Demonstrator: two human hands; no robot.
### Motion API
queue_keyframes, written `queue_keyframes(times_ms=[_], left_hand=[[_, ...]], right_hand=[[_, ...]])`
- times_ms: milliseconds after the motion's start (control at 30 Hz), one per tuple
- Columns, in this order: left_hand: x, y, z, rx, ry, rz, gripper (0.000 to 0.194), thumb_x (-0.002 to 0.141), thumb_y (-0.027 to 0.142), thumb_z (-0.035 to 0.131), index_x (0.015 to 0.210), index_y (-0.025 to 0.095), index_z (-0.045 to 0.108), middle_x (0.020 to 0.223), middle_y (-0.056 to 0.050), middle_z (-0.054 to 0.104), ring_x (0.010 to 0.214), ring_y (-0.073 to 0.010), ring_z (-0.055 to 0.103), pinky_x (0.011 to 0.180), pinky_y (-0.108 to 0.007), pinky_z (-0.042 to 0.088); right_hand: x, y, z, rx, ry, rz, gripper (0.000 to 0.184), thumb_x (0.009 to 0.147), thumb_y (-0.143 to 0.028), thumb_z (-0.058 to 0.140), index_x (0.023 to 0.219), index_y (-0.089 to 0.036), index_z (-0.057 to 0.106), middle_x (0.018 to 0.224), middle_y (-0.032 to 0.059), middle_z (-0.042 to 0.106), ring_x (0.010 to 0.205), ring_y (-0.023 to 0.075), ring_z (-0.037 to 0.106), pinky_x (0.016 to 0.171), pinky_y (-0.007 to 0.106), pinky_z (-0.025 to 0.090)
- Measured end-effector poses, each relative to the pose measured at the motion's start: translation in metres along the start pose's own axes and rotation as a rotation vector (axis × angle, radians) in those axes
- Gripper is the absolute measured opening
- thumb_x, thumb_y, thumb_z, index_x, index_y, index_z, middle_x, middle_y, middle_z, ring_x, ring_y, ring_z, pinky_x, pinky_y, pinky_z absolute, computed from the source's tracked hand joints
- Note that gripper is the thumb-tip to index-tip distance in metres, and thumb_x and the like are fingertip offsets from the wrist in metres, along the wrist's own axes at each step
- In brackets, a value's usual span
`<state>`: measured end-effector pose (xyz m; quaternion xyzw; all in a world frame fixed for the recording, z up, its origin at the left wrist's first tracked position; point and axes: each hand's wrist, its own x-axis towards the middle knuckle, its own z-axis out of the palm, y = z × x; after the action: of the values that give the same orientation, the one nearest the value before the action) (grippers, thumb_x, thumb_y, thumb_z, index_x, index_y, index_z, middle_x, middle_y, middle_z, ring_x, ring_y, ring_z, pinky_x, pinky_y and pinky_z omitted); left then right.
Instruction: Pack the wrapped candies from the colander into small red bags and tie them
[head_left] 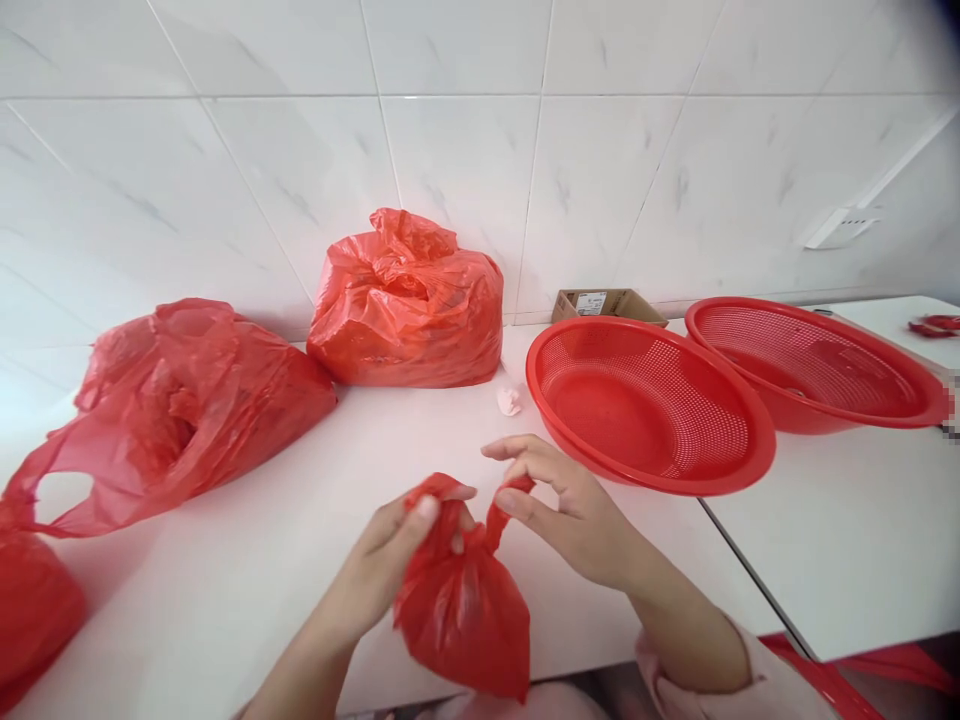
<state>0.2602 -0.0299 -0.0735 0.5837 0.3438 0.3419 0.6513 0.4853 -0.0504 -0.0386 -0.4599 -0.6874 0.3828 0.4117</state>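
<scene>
A small red plastic bag [459, 612] hangs in front of me, bulging at the bottom with its contents hidden. My left hand [397, 550] is closed around one of its gathered handles. My right hand [562, 510] pinches the other handle between thumb and fingers, with the two handles crossing near the top. Farther off on the white table [285, 600] sit tied-up red bags: a full one [409, 310] against the wall, a large loose one [172, 410] to the left, and another [30, 620] cut off at the left edge.
Two red perforated plastic colanders [645, 400] [814, 365] lie to the right, with a cardboard box [604, 305] behind them. A crumpled white tissue [510, 398] lies near the first colander. White tiles [450, 130] form the wall behind.
</scene>
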Motion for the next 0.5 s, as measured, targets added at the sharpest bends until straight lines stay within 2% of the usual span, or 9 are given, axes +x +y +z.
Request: queue_keyframes(times_ms=[67,133,233,300,333,400,500], left_hand=[[0.009,0.000,0.015,0.164,-0.096,-0.071,0.030,0.091,0.045,0.059,0.097,0.017,0.070,0.084,-0.005,0.069,0.079,-0.0187,0.062,0.078,-0.031,0.049],[0.014,-0.003,0.022,0.198,-0.164,-0.114,0.028,0.087,0.041,0.065,0.089,0.015,0.072,0.085,-0.006,0.070,0.078,-0.0191,0.062,0.073,-0.029,0.049],[0.017,-0.009,0.019,0.085,-0.091,-0.108,0.033,0.087,0.043,0.064,0.079,0.013,0.075,0.069,-0.003,0.066,0.065,-0.0146,0.058,0.064,-0.025,0.047],[0.018,-0.013,0.014,0.028,0.000,-0.077,0.036,0.087,0.046,0.064,0.078,0.014,0.076,0.060,0.000,0.058,0.057,-0.0106,0.052,0.060,-0.022,0.045],[0.019,-0.014,0.012,0.012,0.047,-0.060,0.036,0.086,0.048,0.064,0.080,0.015,0.077,0.058,0.002,0.056,0.056,-0.0097,0.051,0.059,-0.021,0.045],[0.020,-0.016,0.010,-0.018,0.125,-0.025,0.033,0.086,0.048,0.065,0.090,0.018,0.078,0.059,0.002,0.058,0.060,-0.0101,0.054,0.063,-0.021,0.047],[0.022,-0.019,0.012,-0.043,0.151,0.011,0.031,0.089,0.044,0.064,0.106,0.021,0.076,0.065,0.000,0.066,0.072,-0.0139,0.063,0.080,-0.025,0.052]], right_hand=[[0.011,-0.002,0.010,-0.008,-0.001,-0.060,0.015,0.092,-0.030,0.059,0.081,-0.020,0.062,0.126,0.0050,0.058,0.124,0.0175,0.052,0.102,0.032,0.041],[0.019,0.000,0.017,0.010,-0.018,-0.077,0.012,0.093,-0.030,0.058,0.089,-0.022,0.065,0.131,0.0039,0.055,0.127,0.0171,0.049,0.099,0.030,0.043],[0.021,0.012,0.025,0.005,-0.030,-0.060,0.022,0.096,-0.035,0.053,0.114,-0.026,0.063,0.134,0.0037,0.052,0.120,0.0166,0.053,0.092,0.030,0.046],[0.019,0.022,0.028,-0.038,-0.053,-0.001,0.026,0.099,-0.039,0.047,0.119,-0.025,0.057,0.109,0.0030,0.062,0.095,0.0146,0.060,0.081,0.029,0.046],[0.017,0.025,0.028,-0.046,-0.052,0.039,0.024,0.100,-0.039,0.044,0.116,-0.024,0.055,0.091,0.0001,0.062,0.080,0.0130,0.058,0.073,0.028,0.045],[0.013,0.028,0.027,-0.006,0.033,0.088,0.017,0.101,-0.037,0.041,0.106,-0.023,0.050,0.065,-0.0067,0.047,0.059,0.0106,0.045,0.061,0.025,0.038],[0.004,0.021,0.020,0.119,0.276,0.062,0.011,0.101,-0.036,0.042,0.098,-0.024,0.042,0.059,-0.0096,0.032,0.052,0.0095,0.032,0.053,0.022,0.029]])
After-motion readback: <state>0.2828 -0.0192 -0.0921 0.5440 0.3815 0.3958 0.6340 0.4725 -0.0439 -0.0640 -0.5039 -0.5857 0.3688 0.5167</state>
